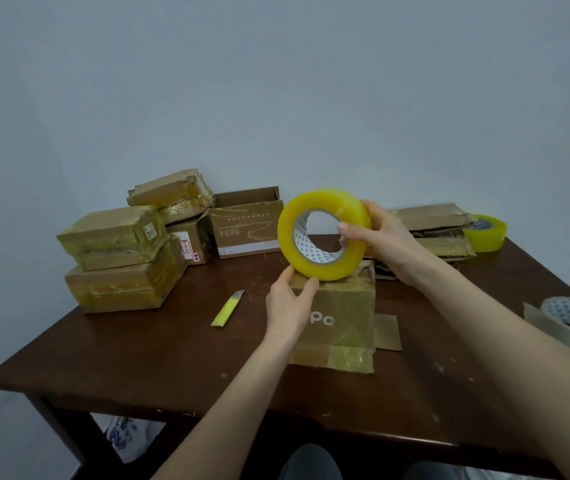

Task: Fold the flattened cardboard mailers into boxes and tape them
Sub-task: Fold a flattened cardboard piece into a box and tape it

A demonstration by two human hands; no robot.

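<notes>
1. Both bare forearms reach out from the near edge over the dark brown wooden desk (138, 358). The left runs straight ahead and the right angles in from the right.
2. The left hand (288, 303) stands upright with its grip curled round the upper left corner of the small brown cardboard box (342, 317), thumb on the top edge. The box sits mid-desk with glossy tape across its front.
3. The right hand (384, 233) is raised just above the box, its grip closed on the big yellow roll of packing tape (337, 206). The thumb is inside the core and the fingers lie over the outer band. The roll's lower rim meets the box's top edge, beside the left thumb.
4. Left of the box lies a yellow utility knife (228, 308).
5. Farther back, a stack of taped brown boxes (121, 258) stands at the left. At the right are flattened cardboard mailers (432, 220), with a second yellow tape roll (484, 233) beside them.
</notes>
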